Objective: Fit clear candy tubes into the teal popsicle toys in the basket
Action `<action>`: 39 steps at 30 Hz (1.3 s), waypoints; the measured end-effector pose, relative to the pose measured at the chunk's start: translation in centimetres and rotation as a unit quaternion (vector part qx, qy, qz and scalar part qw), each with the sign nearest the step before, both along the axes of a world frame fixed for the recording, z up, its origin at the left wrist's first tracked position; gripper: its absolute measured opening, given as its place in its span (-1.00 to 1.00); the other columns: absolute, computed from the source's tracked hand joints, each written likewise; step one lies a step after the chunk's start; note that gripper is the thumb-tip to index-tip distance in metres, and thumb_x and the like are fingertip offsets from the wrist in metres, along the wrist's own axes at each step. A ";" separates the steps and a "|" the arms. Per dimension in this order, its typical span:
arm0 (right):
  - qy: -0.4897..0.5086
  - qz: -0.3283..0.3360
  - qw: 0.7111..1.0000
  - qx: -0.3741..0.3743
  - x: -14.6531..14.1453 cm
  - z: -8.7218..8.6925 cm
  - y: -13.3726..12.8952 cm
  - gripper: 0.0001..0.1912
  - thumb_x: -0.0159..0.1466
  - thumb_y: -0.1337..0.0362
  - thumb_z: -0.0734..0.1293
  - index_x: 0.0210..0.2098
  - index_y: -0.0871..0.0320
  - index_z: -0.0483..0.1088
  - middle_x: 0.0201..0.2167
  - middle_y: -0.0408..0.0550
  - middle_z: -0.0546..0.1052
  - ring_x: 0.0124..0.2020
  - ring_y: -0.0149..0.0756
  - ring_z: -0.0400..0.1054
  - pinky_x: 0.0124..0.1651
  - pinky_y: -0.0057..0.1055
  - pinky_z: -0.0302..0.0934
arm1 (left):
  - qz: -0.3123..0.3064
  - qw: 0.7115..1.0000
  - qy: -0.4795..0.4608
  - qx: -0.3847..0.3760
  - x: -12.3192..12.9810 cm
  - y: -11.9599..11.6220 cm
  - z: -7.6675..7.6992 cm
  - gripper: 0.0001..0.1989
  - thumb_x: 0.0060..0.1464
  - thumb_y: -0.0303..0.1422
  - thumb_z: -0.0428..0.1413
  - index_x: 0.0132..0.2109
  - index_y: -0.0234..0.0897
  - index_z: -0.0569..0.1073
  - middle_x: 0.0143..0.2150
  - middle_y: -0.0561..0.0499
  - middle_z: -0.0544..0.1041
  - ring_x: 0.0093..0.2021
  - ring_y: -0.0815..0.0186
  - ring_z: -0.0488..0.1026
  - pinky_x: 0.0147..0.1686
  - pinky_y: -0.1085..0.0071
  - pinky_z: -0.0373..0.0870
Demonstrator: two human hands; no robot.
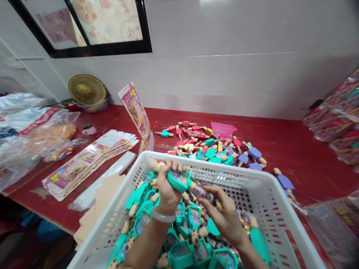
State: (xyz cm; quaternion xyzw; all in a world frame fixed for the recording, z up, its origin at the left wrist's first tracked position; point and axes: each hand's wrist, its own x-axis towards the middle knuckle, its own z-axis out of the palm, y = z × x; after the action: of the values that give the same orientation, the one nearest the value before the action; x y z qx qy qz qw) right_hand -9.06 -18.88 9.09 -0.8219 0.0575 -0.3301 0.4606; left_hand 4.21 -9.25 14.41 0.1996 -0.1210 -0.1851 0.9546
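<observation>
Above the white basket [269, 179], my left hand [166, 188] is wrapped round a teal candy toy [181, 180] with a small picture window in its flat body. A clear, labelled tube [200, 191] extends from that toy to the right. My right hand [224, 211] pinches the tube's far end between thumb and fingers. Under both hands, more teal toys [179, 254] with tan, spotted ends fill the basket in a loose heap. A white bangle [163, 216] sits on my left wrist.
Behind the basket lies a pile of red, teal, yellow and purple toys [209, 144] by a pink tray [223, 129]. Printed cards [75, 168] are stacked left, near one standing card [137, 112]. Plastic bags [36, 127] lie far left; packed toys [339, 116] hang at right.
</observation>
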 end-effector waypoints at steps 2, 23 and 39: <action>0.021 -0.001 1.000 0.009 0.0 -0.1 -0.1 -0.72 0.41 0.08 0.24 -0.30 0.13 0.40 -0.47 -0.14 0.43 -0.48 -0.34 0.31 -0.43 -0.46 0.20 | -0.009 1.000 0.002 0.007 -0.1 -0.1 -0.1 -0.79 -0.01 -0.45 0.14 -0.46 -0.29 0.22 -0.49 0.11 0.17 -0.47 0.43 0.24 -0.36 0.43 0.33; 0.045 0.033 0.995 0.081 0.0 0.1 0.0 -0.67 0.33 0.02 0.32 -0.39 0.15 0.42 -0.49 -0.14 0.46 -0.49 -0.34 0.31 -0.44 -0.46 0.16 | -0.033 0.999 0.003 -0.018 -0.3 -0.1 -0.2 -0.80 0.04 -0.47 0.10 -0.46 -0.30 0.22 -0.50 0.11 0.16 -0.48 0.42 0.22 -0.37 0.43 0.31; -0.078 -0.059 0.995 0.013 0.3 -0.7 -1.2 -0.85 0.27 0.20 0.42 -0.20 0.11 0.48 -0.29 -0.07 0.51 -0.23 -0.23 0.41 -0.15 -0.39 0.30 | 0.007 0.997 0.072 0.041 1.1 0.0 -0.2 -0.79 -0.09 -0.39 0.25 -0.40 -0.28 0.32 -0.53 0.16 0.31 -0.38 0.38 0.42 -0.24 0.42 0.41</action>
State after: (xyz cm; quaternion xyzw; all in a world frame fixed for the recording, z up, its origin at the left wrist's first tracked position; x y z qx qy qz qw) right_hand -8.72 -20.11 8.39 -0.7825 0.0743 -0.4196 0.4541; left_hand 5.34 -9.29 14.17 0.2261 -0.0431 -0.1970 0.9530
